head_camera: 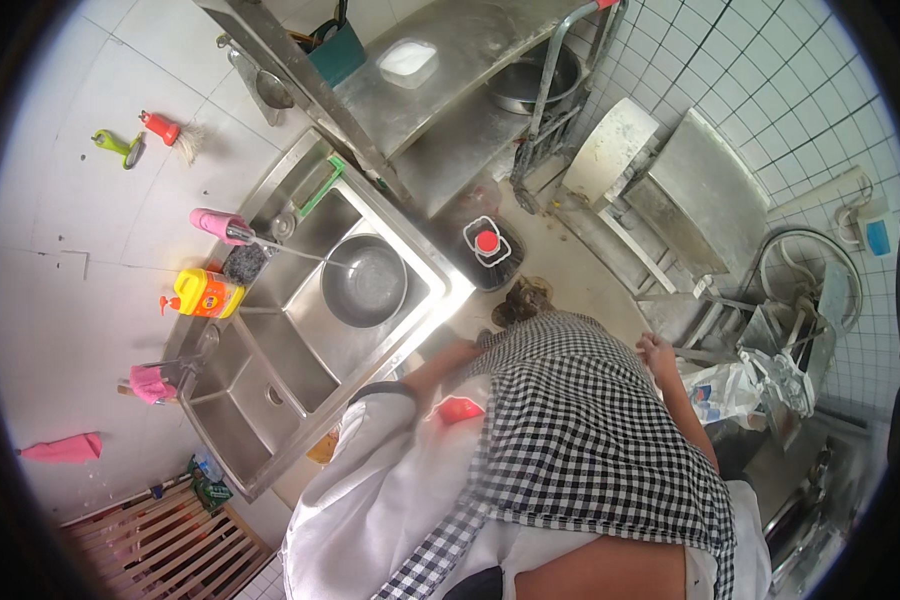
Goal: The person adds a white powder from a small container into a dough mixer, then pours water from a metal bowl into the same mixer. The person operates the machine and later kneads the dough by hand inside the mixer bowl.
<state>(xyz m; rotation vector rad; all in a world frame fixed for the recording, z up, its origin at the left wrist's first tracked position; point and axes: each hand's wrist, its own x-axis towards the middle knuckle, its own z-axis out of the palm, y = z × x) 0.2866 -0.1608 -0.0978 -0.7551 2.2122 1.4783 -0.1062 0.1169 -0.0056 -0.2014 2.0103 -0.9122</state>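
At the apron's left edge, my left hand [465, 351] hangs beside the steel double sink [420, 330]; the apron hides its fingers. My right hand [654, 349] is on the other side, its fingers loosely curled and their grip unclear. A round metal basin [375, 311] sits in the sink's far compartment. Water streams into it from a faucet wrapped in pink cloth [221, 226]. I wear a black-and-white checked apron [585, 427] over white clothing. Ahead of me on the floor stands a black bucket [486, 277] holding a red-capped container [487, 241].
A yellow pump jug [208, 292] and a scouring pad [244, 262] rest on the sink's back ledge. A steel shelf table [450, 45], a trolley frame [551, 67] and a metal machine [690, 195] stand ahead. Plastic bags [727, 390] lie at right.
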